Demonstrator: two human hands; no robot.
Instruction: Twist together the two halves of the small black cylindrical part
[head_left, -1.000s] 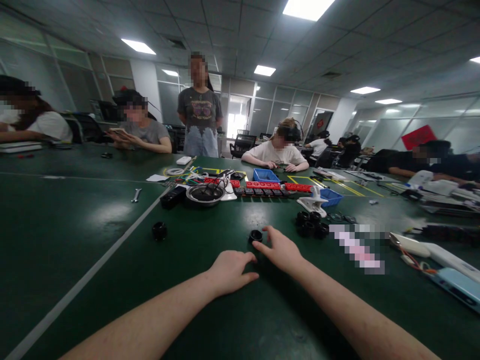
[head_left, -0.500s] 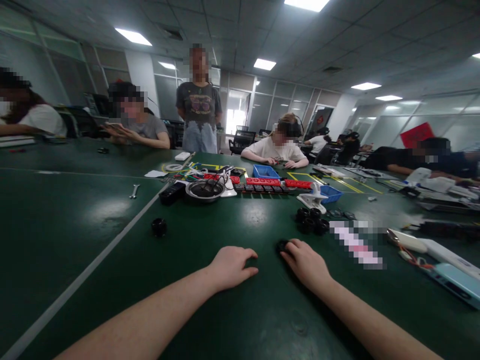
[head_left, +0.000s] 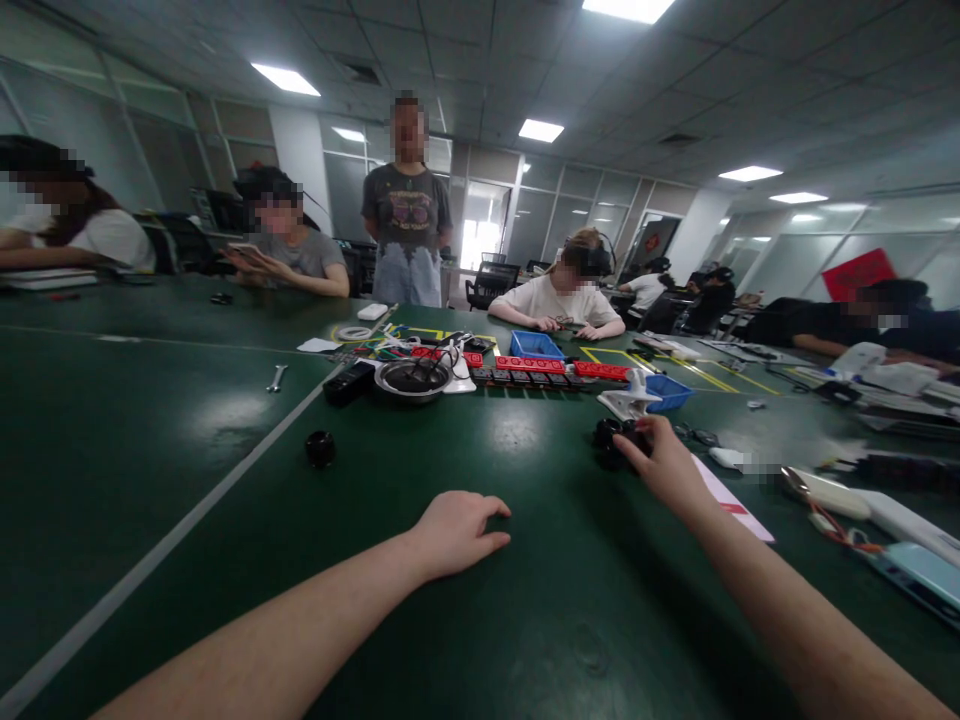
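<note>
My right hand (head_left: 664, 460) reaches over the cluster of black cylindrical parts (head_left: 606, 432) on the green table (head_left: 517, 620), right of centre, thumb and index finger apart around one side of the group; I cannot tell from here whether it is pinching one of them. My left hand (head_left: 457, 535) sits low over the bare middle of the table, thumb and fingers parted, with nothing between them. Just beyond the cluster I see a white clip (head_left: 628, 403) and a small blue bin (head_left: 667, 392); a pink-and-white card (head_left: 739, 505) lies beside my right wrist. Well off to the left, a lone black cylindrical part (head_left: 320, 449) stands near the grey line, with an open-ended wrench (head_left: 277, 378) farther back. Ahead of me are a round metal dish (head_left: 412, 378) with dark cable in it, a row of red strips (head_left: 529, 364) and another blue bin (head_left: 537, 346). Across the table, a person in a white shirt (head_left: 555, 298) sits with forearms on the edge.
</note>
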